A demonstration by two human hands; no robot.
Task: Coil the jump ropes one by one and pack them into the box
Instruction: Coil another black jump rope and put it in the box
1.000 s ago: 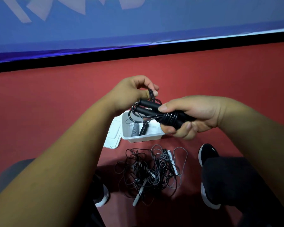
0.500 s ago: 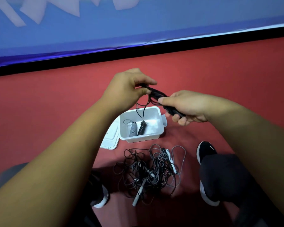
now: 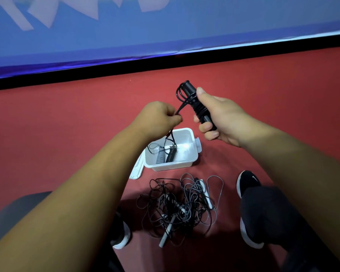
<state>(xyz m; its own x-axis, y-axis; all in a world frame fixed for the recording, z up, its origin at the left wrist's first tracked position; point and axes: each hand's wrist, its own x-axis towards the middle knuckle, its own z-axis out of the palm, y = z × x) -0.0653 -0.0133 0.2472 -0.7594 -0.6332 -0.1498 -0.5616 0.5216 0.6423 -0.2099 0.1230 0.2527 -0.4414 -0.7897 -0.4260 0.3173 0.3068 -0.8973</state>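
We grip the black jump-rope handles (image 3: 194,101) near-upright in our right hand (image 3: 224,118), our left hand (image 3: 157,118) pinching the cord (image 3: 182,107) just below-left

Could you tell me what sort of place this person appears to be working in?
Probably a sports hall or gym: a red floor, a blue banner along its edge, and a tangle of jump ropes lying by a white box.

Holds both forearms out above the box (image 3: 173,165); pinches cord (image 3: 182,107) in left hand (image 3: 159,118), grips handles (image 3: 190,91) in right hand (image 3: 222,122).
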